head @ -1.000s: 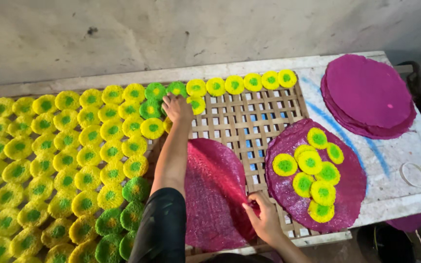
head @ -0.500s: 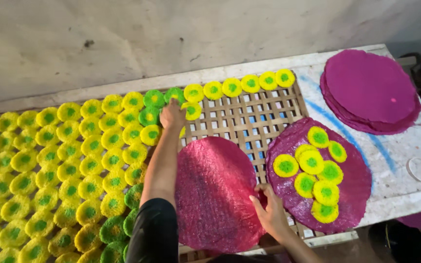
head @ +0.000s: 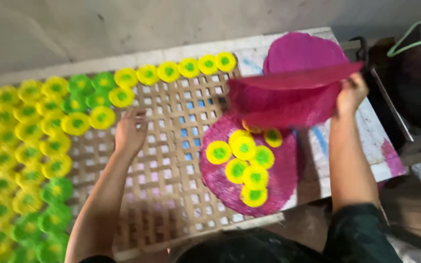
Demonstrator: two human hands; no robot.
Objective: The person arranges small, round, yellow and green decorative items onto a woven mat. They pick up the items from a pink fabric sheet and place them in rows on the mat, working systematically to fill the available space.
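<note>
1. Magenta woven mat (head: 288,92): you've got it lifted in your right hand (head: 351,92), fingers curled and pinching its right edge. It hangs in the air, sagging off to the left of your fingers, blurry.
2. Just below those fingers sits a second magenta mat (head: 220,178) lying flat on the lattice rack (head: 171,160), with yellow discs (head: 243,146) with green centres piled on it.
3. Behind your right fingers there's a stack of more magenta mats (head: 298,51) on the white tabletop (head: 366,141).
4. Your left hand (head: 130,132) is palm down over the bare lattice, fingers loosely together and pointing away from you, holding nothing. Can't tell if it actually touches the rack.
5. Right past your left fingertips are yellow and green discs (head: 101,117), and loads more rows cover the rack to the left of that hand.
</note>
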